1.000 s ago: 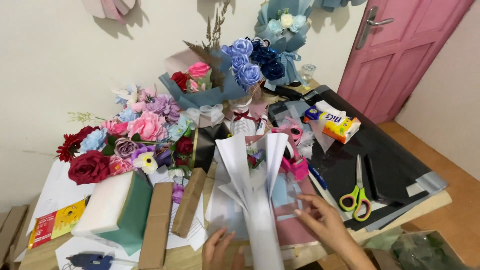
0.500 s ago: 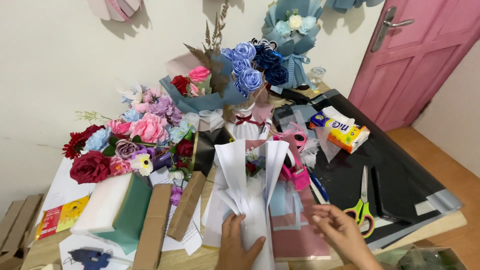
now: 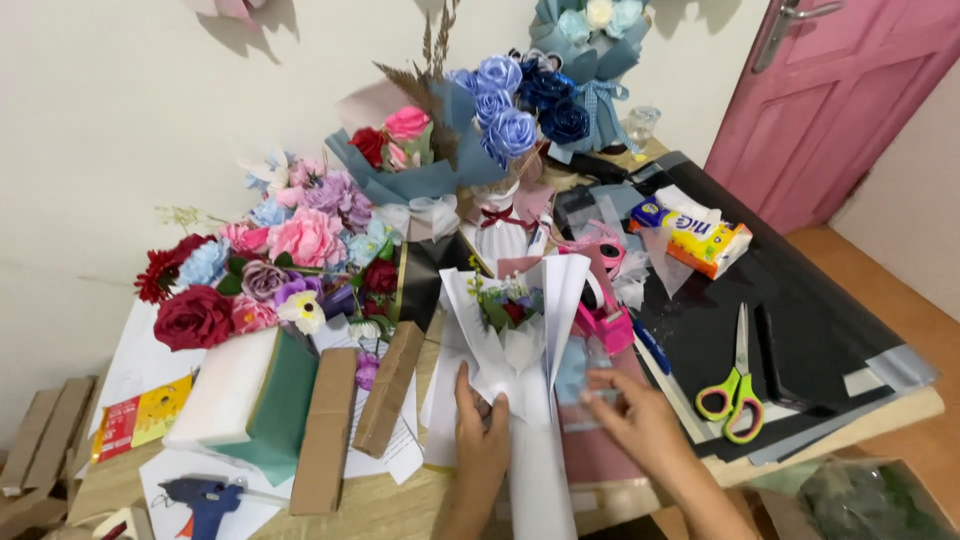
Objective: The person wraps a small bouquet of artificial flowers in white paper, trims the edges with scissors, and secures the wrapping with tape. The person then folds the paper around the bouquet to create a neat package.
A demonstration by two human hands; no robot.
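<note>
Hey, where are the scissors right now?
In the head view, the green-and-yellow-handled scissors lie on the black sheet at the table's right side, just right of the right hand and below the tissue pack.

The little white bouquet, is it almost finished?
Partly. Flowers already sit inside the white paper wrap, and its sheets stand up around them. The left hand presses the wrap's lower part, while the right hand holds a small clear piece beside it. No ribbon shows on this wrap yet, unlike the blue rose bouquet behind it. The green scissors lie unused on the black sheet.
</note>
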